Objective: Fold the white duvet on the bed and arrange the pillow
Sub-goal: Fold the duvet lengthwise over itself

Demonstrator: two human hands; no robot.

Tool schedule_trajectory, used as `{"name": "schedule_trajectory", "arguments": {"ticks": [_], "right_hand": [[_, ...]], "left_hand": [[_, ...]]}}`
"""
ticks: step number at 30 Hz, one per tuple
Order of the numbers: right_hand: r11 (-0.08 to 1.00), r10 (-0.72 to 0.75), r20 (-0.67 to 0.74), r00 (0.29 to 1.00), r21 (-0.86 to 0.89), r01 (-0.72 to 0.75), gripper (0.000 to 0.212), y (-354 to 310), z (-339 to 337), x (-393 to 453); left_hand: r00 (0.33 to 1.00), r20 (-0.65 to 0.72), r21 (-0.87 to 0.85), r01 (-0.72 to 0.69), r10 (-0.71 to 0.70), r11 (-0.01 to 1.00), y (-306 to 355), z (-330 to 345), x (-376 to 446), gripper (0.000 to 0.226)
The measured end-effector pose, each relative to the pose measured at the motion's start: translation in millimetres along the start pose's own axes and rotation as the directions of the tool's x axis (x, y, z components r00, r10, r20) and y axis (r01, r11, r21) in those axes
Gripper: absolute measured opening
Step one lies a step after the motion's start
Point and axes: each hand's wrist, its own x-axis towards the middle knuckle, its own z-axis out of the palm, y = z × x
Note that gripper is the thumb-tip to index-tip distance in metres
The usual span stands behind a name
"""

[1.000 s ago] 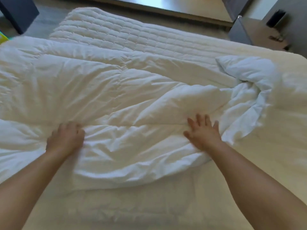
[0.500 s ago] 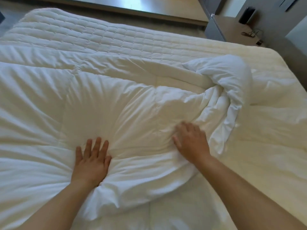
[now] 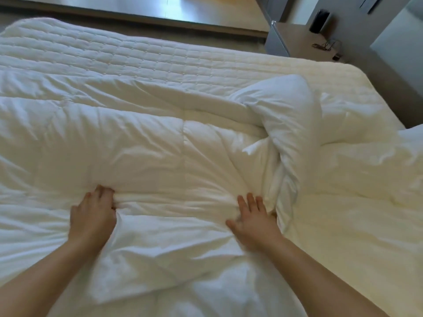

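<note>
**2 hands on the rumpled white duvet**

While both bare forearms reach in from the lower edge of the head view, the left hand [image 3: 92,215] sits on the white duvet [image 3: 146,154] with its fingers curled down into the cloth, clenched on a bunched ridge of fabric that runs across toward the other hand. The right hand [image 3: 253,217] lies palm down on the same ridge, fingers spread and flat, pressing on the cloth and gripping nothing; it is slightly blurred.

This duvet covers most of the near and middle part of the bed, creased and uneven, with a stitched seam running away from the hands near its middle. A folded flap of it lies under and between the 2 forearms, its corner pointing toward the lower left. Just beyond the right hand's fingertips the cloth twists up into a thick, puffy roll [image 3: 286,115] that rises and curls over toward the far right of the duvet.

Beyond the duvet, a quilted mattress pad [image 3: 114,53] with a grid of stitched squares lies bare along the far side of the bed. To the right of the roll, more cream-white bedding spreads to the bed's right edge; whether any of it is the pillow cannot be told.

Past the far right corner of the bed stands a bedside table [image 3: 295,37] with a dark upright object [image 3: 319,20] and some small items on top.
</note>
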Motion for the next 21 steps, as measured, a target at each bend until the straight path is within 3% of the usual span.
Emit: {"name": "schedule_trajectory", "arguments": {"ticks": [2, 3, 5, 6, 7, 10, 13, 15, 17, 19, 21], "right_hand": [[0.994, -0.075, -0.232, 0.97, 0.064, 0.092, 0.069, 8, -27, 18], [0.991, -0.071, -0.402, 0.913, 0.072, 0.108, 0.06, 13, -42, 27], [0.999, -0.043, -0.709, 0.704, -0.008, 0.053, 0.046, 28, -71, 47], [0.999, -0.034, -0.78, 0.624, -0.046, -0.003, 0.047, 35, -86, 57], [0.995, -0.016, -0.786, 0.618, -0.073, -0.067, 0.055, 43, -99, 65], [0.953, 0.193, -0.623, 0.758, -0.067, -0.297, 0.081, 76, -127, 84], [0.863, 0.502, -0.399, 0.767, 0.282, -0.418, 0.071, 107, -143, 87], [0.78, 0.553, -0.326, 0.767, 0.527, -0.338, 0.049, 119, -156, 85], [0.654, 0.57, -0.33, 0.753, 0.737, -0.172, 0.041, 124, -178, 81], [0.455, 0.585, -0.329, 0.742, 0.89, 0.036, 0.037, 120, -217, 70], [0.236, 0.553, -0.344, 0.759, 0.938, 0.253, 0.027, 114, -268, 53]], "left_hand": [[0.996, -0.035, -0.139, -0.081, 0.077, 0.987, 47, -5, -10, 0.06], [0.991, -0.012, -0.164, -0.133, 0.133, 0.977, 73, -4, -20, 0.068], [0.959, 0.029, -0.174, -0.272, 0.281, 0.946, 122, 9, -47, 0.078], [0.927, 0.05, -0.142, -0.362, 0.372, 0.921, 143, 19, -63, 0.081], [0.887, 0.085, -0.085, -0.448, 0.454, 0.89, 160, 29, -76, 0.084], [0.813, 0.169, 0.078, -0.574, 0.557, 0.815, 186, 55, -98, 0.094], [0.808, 0.213, 0.125, -0.581, 0.55, 0.805, 188, 59, -90, 0.099], [0.817, 0.215, 0.084, -0.561, 0.534, 0.824, 188, 48, -80, 0.09], [0.905, 0.029, -0.089, -0.421, 0.425, 0.903, 189, 21, -64, 0.059], [0.977, -0.126, -0.27, -0.202, 0.173, 0.941, 193, -17, -38, 0.033], [0.968, -0.233, -0.361, -0.177, 0.096, 0.916, 194, -62, -13, 0.038]]}}
